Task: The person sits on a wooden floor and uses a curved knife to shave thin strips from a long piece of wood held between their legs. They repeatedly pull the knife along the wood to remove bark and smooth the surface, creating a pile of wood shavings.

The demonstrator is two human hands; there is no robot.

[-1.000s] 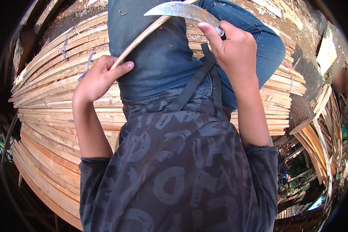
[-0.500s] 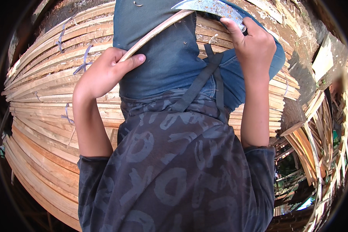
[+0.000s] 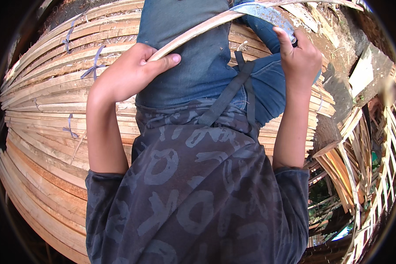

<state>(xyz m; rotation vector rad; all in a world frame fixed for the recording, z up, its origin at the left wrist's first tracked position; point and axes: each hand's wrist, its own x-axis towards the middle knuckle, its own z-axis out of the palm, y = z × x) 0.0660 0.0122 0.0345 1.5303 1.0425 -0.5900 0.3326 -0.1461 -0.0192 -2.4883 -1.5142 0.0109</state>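
A long, pale wooden strip [image 3: 196, 33] slants up and right across my thigh. Its near end is gripped by my left hand [image 3: 125, 72], with the thumb laid along it. My right hand [image 3: 300, 59] is closed round the handle of a sickle [image 3: 268, 15], whose handle is mostly hidden by the fingers. The curved grey blade, speckled with rust-brown, meets the strip near its tip. Beyond the blade the strip runs on toward the upper right. Both hands are above my blue trousers [image 3: 180, 79].
Bundles of long wooden slats [image 3: 53, 132], bound with purplish ties [image 3: 93, 67], lie beneath and left of me. A cut log [image 3: 328, 136] and loose strips [image 3: 339, 176] are on the right, beside a woven lattice [image 3: 389, 154]. Flat offcuts [image 3: 362, 72] lie on the bare ground.
Both hands have moved a little to the right. The strip has shifted right with my left hand, and more of it shows past the blade. The sickle has moved right and slightly lower.
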